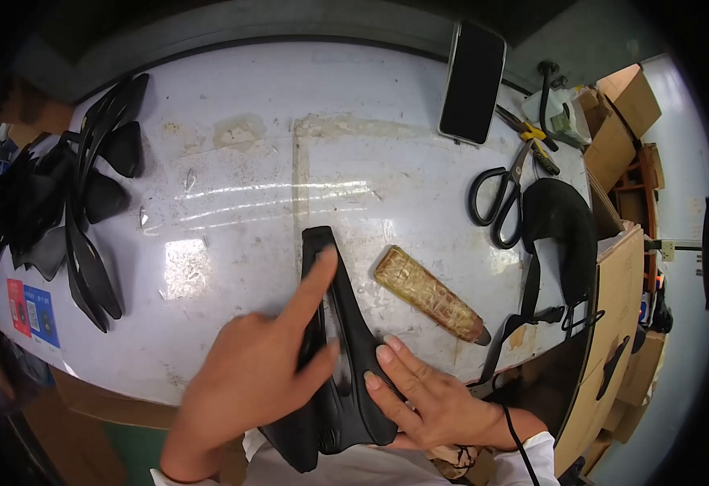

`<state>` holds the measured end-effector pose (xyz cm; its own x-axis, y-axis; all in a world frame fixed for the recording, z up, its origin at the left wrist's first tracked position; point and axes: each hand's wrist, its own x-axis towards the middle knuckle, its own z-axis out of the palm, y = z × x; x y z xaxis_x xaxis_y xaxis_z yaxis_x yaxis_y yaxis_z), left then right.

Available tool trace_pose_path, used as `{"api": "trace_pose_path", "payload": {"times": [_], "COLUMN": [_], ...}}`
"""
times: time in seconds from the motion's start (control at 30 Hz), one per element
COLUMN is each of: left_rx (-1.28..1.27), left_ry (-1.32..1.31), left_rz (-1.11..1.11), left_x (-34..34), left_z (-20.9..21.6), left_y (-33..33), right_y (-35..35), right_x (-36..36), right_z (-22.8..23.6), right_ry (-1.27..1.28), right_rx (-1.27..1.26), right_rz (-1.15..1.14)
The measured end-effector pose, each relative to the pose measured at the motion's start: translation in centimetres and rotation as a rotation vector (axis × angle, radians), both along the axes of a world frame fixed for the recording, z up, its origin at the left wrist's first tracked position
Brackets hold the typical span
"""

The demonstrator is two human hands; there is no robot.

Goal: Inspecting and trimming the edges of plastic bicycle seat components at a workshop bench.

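Observation:
A black bicycle saddle [362,356] with a long central slot lies at the table's near edge, its narrow nose pointing away from me. My left hand [249,364] is over its left side, index finger stretched along the nose and thumb apart; the hand is slightly blurred and its other fingers are hidden. At the right side of the saddle, my right hand [435,397] holds the wide rear part, fingertips on top and thumb low by the edge. Just right of the saddle lies a tool with a tape-wrapped handle [429,293] and a short dark tip.
Several black saddle covers [87,186] are heaped at the left, by a red and blue card [32,312]. At the far right are a phone [472,81], black scissors [502,197], yellow-handled pliers [532,134] and a curved black piece [565,235]. Cardboard boxes [613,324] flank the table's right.

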<state>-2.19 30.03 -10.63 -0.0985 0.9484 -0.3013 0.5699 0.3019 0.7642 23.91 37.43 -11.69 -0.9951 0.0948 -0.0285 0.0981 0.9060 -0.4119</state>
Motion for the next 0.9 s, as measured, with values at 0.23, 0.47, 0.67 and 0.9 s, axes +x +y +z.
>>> {"api": "trace_pose_path", "payload": {"times": [0.23,0.47,0.67,0.9], "left_rx": [-0.126,0.295,0.26,0.264], "left_ry": [-0.547,0.329,-0.182,-0.136], "left_rz": [-0.093,-0.451,-0.459,-0.127], "left_x": [0.6,2.7,2.0,3.8], "left_z": [4.0,1.6,3.6,1.3], "left_y": [-7.0,-5.7,-5.7,-9.2], "right_y": [-0.2,-0.2,0.0,-0.4], "right_x": [-0.5,0.4,-0.1,0.0], "right_z": [-0.9,-1.5,-1.0,-1.4], "right_ry": [0.167,0.198,0.18,0.197], "right_rx": [-0.13,-0.098,-0.152,-0.165], "right_rz": [-0.065,-0.116,-0.088,-0.124]}}
